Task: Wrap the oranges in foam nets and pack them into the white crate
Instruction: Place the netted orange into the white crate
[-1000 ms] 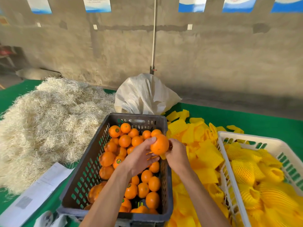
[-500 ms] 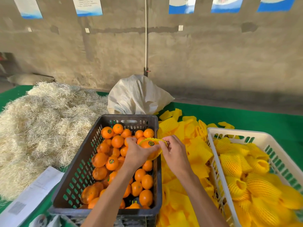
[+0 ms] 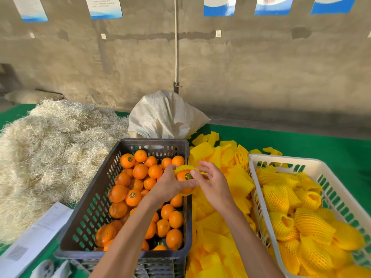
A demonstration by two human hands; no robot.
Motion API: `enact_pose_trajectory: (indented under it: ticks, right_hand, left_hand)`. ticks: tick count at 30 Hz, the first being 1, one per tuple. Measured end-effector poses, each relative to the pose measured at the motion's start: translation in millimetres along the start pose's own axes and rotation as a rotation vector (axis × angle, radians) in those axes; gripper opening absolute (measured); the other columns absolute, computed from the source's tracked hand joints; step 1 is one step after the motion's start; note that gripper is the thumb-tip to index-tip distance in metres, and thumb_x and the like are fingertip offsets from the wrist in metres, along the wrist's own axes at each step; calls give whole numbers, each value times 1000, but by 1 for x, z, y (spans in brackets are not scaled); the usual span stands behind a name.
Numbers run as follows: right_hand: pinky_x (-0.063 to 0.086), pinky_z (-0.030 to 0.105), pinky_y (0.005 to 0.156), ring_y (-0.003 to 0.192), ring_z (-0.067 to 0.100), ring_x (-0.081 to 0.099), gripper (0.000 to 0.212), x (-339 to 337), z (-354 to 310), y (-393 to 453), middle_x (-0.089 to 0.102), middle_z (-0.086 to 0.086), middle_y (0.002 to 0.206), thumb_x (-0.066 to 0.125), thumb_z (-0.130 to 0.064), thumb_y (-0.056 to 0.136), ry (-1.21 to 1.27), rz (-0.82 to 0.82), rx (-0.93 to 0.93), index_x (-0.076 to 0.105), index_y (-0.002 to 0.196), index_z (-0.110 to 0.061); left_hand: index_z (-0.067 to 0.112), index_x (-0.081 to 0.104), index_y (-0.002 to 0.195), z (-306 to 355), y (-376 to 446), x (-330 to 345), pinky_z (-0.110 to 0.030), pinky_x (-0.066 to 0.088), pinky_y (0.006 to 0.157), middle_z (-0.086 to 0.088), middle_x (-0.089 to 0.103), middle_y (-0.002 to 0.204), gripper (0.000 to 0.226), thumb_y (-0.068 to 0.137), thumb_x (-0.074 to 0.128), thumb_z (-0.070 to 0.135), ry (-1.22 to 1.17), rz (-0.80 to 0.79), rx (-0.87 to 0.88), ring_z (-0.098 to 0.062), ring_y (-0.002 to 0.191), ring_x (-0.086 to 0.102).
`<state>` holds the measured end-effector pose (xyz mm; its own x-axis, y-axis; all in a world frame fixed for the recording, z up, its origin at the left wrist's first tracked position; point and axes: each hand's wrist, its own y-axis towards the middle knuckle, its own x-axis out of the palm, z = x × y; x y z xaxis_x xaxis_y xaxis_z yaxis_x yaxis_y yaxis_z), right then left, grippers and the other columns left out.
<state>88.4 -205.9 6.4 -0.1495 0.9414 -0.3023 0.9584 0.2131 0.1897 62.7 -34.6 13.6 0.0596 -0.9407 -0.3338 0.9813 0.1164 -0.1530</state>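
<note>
Both forearms reaching forward from the near edge of the desk [image 3: 301, 141], meeting above the far right corner of the dark crate [image 3: 88, 213]. Left hand [image 3: 168, 185] cupped under and around the orange [image 3: 183, 176], fingers curled on its left side, thumb along the front. Right hand [image 3: 214, 187] just to the right, thumb and fingers pinching the yellow foam net [image 3: 183, 168] stretched over the fruit's top, remaining fingers spread loosely. Orange held between the two hands, sticker facing up, net covering only its upper part. Loose oranges [image 3: 140, 171] heaped in the dark crate below. White crate [image 3: 281, 159] toward the right edge, holding wrapped oranges [image 3: 313, 225]. Pile of spare nets [image 3: 226, 157] between the two crates.
</note>
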Motion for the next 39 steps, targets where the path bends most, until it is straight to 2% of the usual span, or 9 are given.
enact_pose_trajectory:
  ticks: [5, 7, 11, 18, 21, 26, 32, 36, 39]
  right_hand:
    - [56, 39, 94, 108, 16, 66, 36, -9, -3, 11, 73, 2, 114, 60, -40, 100, 5, 38, 23, 73, 119, -12]
    - [54, 26, 92, 111, 16, 65, 35, -11, -3, 12, 71, 0, 116, 60, -36, 101, -68, 81, -13, 72, 121, -10]
    - [48, 16, 75, 95, 9, 62, 23, -5, -10, 6, 66, -4, 103, 57, -31, 103, -277, 233, -257, 71, 111, -14]
    - [52, 16, 81, 103, 9, 60, 18, 4, -6, -8, 64, 0, 112, 59, -20, 103, -456, 285, -577, 68, 115, -9]
    - [52, 16, 79, 103, 11, 62, 20, 2, -2, -12, 63, -1, 114, 58, -23, 103, -451, 283, -510, 67, 117, -11]
    - [51, 16, 87, 117, 11, 58, 41, 0, 8, -17, 61, -4, 133, 53, -35, 103, -367, 208, -123, 53, 141, -20]
    - [44, 8, 55, 70, -2, 61, 30, -35, 12, -26, 61, -14, 77, 54, -26, 104, -370, 349, -110, 67, 126, -10]
    - [50, 16, 85, 114, 11, 63, 40, -62, 24, -37, 66, -1, 131, 49, -34, 105, -435, 487, -97, 58, 140, -16]
    - [41, 16, 96, 132, 16, 52, 43, -87, 33, -43, 55, 0, 146, 47, -34, 105, -433, 540, -80, 52, 144, -17]
  left_hand:
    - [12, 62, 136, 4, -11, -5, -39, 59, 98, -9, 73, 128, 55, 87, 84, 23, -362, -273, 39, -27, 120, 69]
    - [14, 65, 132, 5, -14, -3, -47, 57, 102, -9, 74, 125, 51, 86, 85, 22, -376, -204, 22, -30, 119, 70]
    - [31, 60, 121, 6, -13, 6, -39, 65, 81, -2, 67, 118, 47, 82, 86, 35, -257, 61, -40, -19, 104, 70]
    - [31, 48, 129, 4, -3, 14, -26, 61, 58, 3, 59, 110, 53, 87, 80, 34, -167, 232, 75, -16, 92, 69]
    - [35, 49, 133, 1, 2, 18, -27, 62, 63, 6, 65, 108, 56, 87, 80, 37, -70, 312, 160, -14, 89, 72]
    - [19, 58, 131, 9, 9, 33, -39, 65, 76, 5, 78, 98, 43, 93, 77, 22, -423, 153, 103, -15, 95, 76]
    - [22, 47, 152, 24, 12, 65, -44, 66, 80, 2, 59, 138, 88, 78, 89, 43, -325, 142, 111, -22, 125, 61]
    - [20, 49, 151, 39, 23, 108, -46, 64, 85, 2, 58, 136, 87, 78, 88, 45, -257, 135, 167, -18, 125, 59]
    - [19, 53, 148, 55, 30, 147, -42, 59, 97, 4, 60, 133, 79, 80, 89, 36, -211, 54, 165, -14, 124, 56]
